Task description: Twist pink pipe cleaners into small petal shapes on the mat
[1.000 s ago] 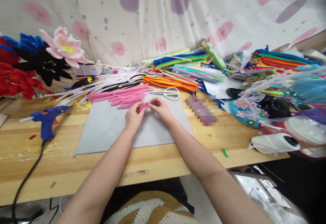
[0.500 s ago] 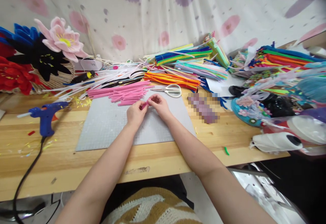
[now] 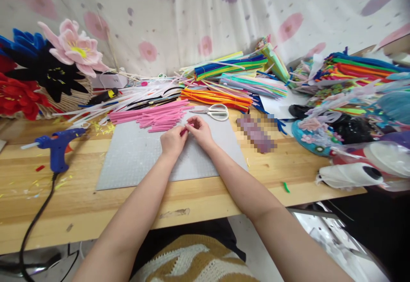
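My left hand point(image 3: 173, 141) and my right hand point(image 3: 200, 131) meet above the grey cutting mat point(image 3: 134, 158), fingertips pinched together. Between them is a small piece of pink pipe cleaner, mostly hidden by the fingers. Just beyond my left hand lies a pile of pink pipe cleaners point(image 3: 160, 118), some long and some cut short, across the mat's far edge. Scissors point(image 3: 218, 112) with white handles rest shut behind my right hand, blades pointing left.
At the left stands a blue glue gun point(image 3: 59, 147) with its cord, near fuzzy flowers point(image 3: 77, 49). Bundles of coloured pipe cleaners point(image 3: 218, 98) line the back. A white thread cone point(image 3: 349, 175) and a decorated blue item point(image 3: 312, 139) sit at the right.
The pink piece at the fingertips shows less now, as my left hand has turned slightly and its fingers cover it. The view has shifted a little; the other things stay put.
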A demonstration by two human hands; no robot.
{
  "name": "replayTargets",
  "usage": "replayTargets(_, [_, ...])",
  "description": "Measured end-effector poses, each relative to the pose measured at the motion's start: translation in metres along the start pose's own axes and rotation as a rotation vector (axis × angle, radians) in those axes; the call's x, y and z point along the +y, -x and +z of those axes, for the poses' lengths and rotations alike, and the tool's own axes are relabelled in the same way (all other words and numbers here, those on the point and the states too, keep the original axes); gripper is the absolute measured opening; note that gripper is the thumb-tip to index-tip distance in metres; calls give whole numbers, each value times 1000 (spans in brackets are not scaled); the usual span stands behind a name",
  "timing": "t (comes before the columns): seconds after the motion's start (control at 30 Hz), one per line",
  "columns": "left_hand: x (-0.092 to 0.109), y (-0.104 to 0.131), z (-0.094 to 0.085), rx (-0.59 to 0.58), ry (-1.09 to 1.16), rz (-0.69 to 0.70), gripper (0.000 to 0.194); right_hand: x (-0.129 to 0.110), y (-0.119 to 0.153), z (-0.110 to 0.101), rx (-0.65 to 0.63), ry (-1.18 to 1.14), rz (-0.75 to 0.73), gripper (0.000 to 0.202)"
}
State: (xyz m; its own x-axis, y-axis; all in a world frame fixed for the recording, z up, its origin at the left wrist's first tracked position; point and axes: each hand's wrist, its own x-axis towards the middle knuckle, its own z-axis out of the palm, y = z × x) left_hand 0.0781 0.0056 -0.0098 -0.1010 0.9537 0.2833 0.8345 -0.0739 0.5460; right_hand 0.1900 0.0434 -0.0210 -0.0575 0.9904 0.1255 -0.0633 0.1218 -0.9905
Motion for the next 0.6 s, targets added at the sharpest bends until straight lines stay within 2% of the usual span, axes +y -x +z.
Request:
replayTargets(0.17, [1,1,-3,-23,-68,-20,26,-4,4,-3,-11,-8,-11,33])
replayTargets(0.37, [3,-1,-2,-23,-51,-9,27,-1,8,-8,-59,-80,32,34])
replayTargets(0.5, [5,-1,-4,-29,57,-32,27,4,7,-10,-6,-89,28,33])
replayTargets(0.6, [-2,-1,-5,-96,268,-29,51,5,3,-12,57,-65,9,29])
